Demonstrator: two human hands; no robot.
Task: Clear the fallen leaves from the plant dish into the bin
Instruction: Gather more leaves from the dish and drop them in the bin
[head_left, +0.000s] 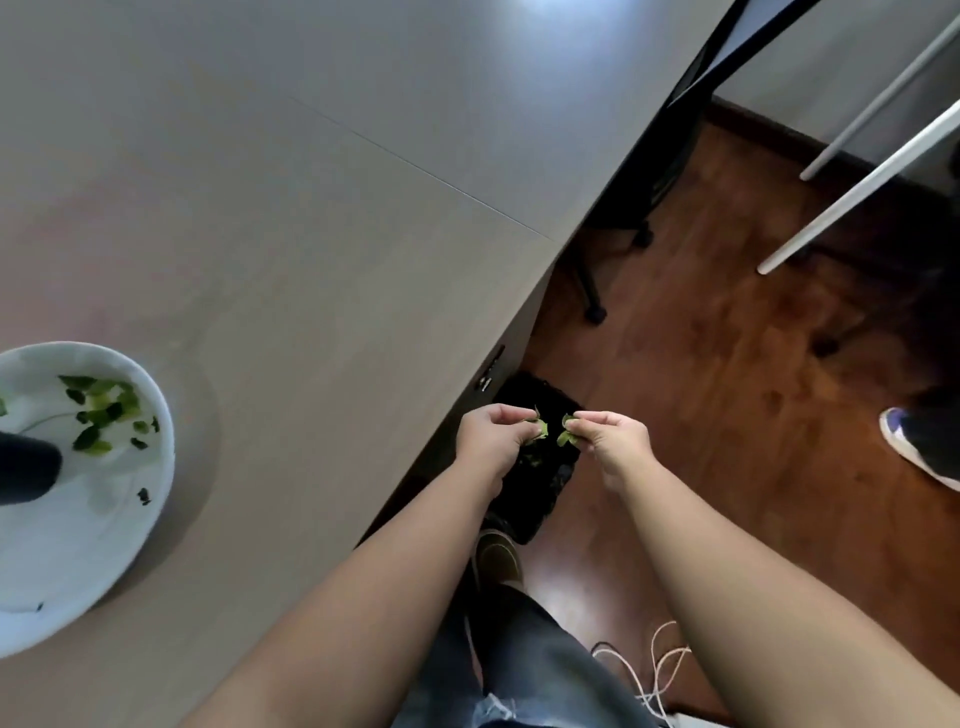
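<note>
A white plant dish sits on the table at the far left, with several green leaf pieces scattered in it and a dark pot partly cut off at the frame edge. A black-lined bin stands on the floor beside the table edge. Both hands hover over the bin. My left hand pinches green leaves. My right hand pinches other leaves. The two hands are a short gap apart.
The grey table fills the left and centre. Wooden floor lies to the right, with white chair legs, black castor legs, another person's shoe and white cables near my feet.
</note>
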